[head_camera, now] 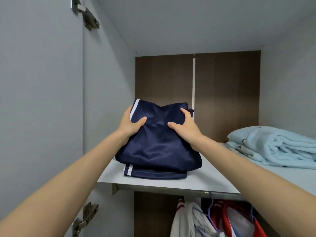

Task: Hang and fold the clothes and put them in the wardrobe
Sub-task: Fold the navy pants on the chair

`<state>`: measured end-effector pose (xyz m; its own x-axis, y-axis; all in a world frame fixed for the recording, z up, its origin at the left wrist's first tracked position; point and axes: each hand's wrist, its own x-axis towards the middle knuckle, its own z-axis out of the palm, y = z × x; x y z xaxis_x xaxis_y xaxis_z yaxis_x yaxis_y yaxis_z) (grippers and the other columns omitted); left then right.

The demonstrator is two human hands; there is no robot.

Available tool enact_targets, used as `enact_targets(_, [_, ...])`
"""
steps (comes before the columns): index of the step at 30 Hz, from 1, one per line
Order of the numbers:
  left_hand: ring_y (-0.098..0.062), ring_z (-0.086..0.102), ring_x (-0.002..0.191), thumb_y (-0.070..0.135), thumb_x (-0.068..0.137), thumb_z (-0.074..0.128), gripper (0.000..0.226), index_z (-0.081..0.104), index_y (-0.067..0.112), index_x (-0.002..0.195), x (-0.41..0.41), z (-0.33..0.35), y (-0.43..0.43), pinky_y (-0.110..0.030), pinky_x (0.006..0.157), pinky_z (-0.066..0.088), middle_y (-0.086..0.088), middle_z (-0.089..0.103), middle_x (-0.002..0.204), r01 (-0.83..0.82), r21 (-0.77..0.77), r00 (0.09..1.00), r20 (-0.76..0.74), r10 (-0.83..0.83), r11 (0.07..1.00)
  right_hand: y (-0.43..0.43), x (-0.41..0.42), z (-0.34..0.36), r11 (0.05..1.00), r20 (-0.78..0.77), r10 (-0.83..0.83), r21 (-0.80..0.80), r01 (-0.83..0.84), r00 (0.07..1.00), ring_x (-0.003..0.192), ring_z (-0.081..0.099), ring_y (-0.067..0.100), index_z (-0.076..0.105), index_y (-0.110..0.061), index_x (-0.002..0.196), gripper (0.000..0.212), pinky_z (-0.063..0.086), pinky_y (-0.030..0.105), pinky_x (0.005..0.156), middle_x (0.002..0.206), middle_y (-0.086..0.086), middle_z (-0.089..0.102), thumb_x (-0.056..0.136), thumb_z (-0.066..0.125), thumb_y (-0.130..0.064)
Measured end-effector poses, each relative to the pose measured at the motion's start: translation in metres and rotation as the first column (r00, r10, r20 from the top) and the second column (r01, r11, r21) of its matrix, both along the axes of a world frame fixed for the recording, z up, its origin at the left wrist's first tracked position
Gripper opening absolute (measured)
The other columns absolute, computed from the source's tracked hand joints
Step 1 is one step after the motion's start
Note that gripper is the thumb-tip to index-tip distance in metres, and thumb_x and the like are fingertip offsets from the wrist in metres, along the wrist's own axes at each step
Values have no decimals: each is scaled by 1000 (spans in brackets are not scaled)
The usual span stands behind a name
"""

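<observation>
A folded navy garment with white stripes (157, 144) is tilted up over the left part of the wardrobe's upper shelf (205, 180). My left hand (131, 124) grips its left edge and my right hand (186, 129) grips its right edge, thumbs on top. Its lower end rests on another folded navy piece with white stripes (153, 173) lying flat on the shelf.
A folded light blue blanket (273, 146) lies on the shelf's right side. Below the shelf, several white and red clothes on hangers (218, 219) hang in the lower compartment. The open wardrobe door with hinges (89, 16) stands at the left.
</observation>
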<state>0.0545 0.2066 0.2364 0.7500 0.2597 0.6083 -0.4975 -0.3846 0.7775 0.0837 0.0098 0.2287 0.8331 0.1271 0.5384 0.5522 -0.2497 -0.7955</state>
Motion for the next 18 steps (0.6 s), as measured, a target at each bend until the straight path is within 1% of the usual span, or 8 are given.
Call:
enact_targets(3, [-21, 45, 129, 24, 89, 66, 71, 27, 24, 149, 51, -9, 23, -38, 108, 38, 0, 42, 146, -61, 37, 997, -46, 62, 997, 27, 43, -13, 1000, -30, 9, 23, -8, 1000, 123, 48, 20, 19, -35, 149, 78, 40, 28, 92, 143, -3, 44, 86, 66, -29])
enact_targets(5, [-23, 41, 132, 29, 90, 64, 74, 21, 29, 150, 79, -17, 37, -35, 107, 37, 2, 37, 150, -127, 97, 988, -78, 134, 987, 46, 69, -25, 1000, -43, 6, 10, -5, 999, 127, 44, 22, 18, -36, 149, 76, 40, 30, 98, 146, 0, 40, 89, 64, -27])
enact_targets(10, [-35, 49, 122, 38, 97, 50, 71, 4, 37, 151, 124, -45, 68, -42, 100, 42, -11, 46, 141, -267, 457, 889, -222, 400, 848, 89, 116, -54, 992, -140, 8, -122, -25, 990, 131, 41, 29, 10, -35, 151, 72, 34, 29, 98, 151, 10, 31, 96, 54, -23])
enact_targets(13, [-34, 50, 114, 37, 100, 43, 64, 5, 39, 151, 133, -57, 79, -41, 95, 43, -20, 41, 132, -284, 693, 774, -242, 586, 662, 108, 130, -62, 986, -275, -2, -158, -43, 961, 133, 38, 32, 8, -32, 151, 70, 32, 35, 110, 153, 14, 26, 96, 51, -30])
enact_targets(15, [-28, 43, 120, 29, 101, 42, 53, 22, 33, 150, 133, -58, 80, -38, 97, 40, -14, 33, 135, -320, 855, 720, -61, 692, 409, 113, 133, -62, 958, -308, -103, -287, 11, 946, 135, 32, 35, 13, -30, 151, 65, 28, 41, 113, 153, 19, 22, 96, 47, -39])
enact_targets(16, [-26, 40, 124, 26, 101, 43, 46, 35, 31, 146, 134, -58, 78, -38, 102, 36, -11, 32, 138, -347, 884, 727, 44, 685, 312, 113, 132, -60, 907, -274, -191, -416, 64, 943, 136, 27, 37, 18, -29, 150, 61, 25, 42, 113, 154, 19, 18, 96, 44, -42])
enact_targets(17, [-24, 39, 126, 26, 100, 44, 39, 45, 30, 139, 134, -56, 74, -38, 108, 30, -7, 33, 140, -362, 887, 751, 94, 653, 288, 111, 129, -58, 826, -210, -279, -550, 123, 937, 138, 21, 38, 23, -29, 148, 56, 23, 43, 111, 156, 19, 9, 97, 40, -45])
enact_targets(18, [-23, 40, 126, 28, 101, 42, 35, 53, 29, 134, 134, -52, 70, -38, 111, 26, -5, 37, 140, -342, 884, 778, 76, 623, 319, 108, 125, -56, 742, -134, -335, -648, 173, 933, 140, 14, 39, 28, -29, 146, 52, 22, 46, 109, 159, 16, -1, 97, 36, -47])
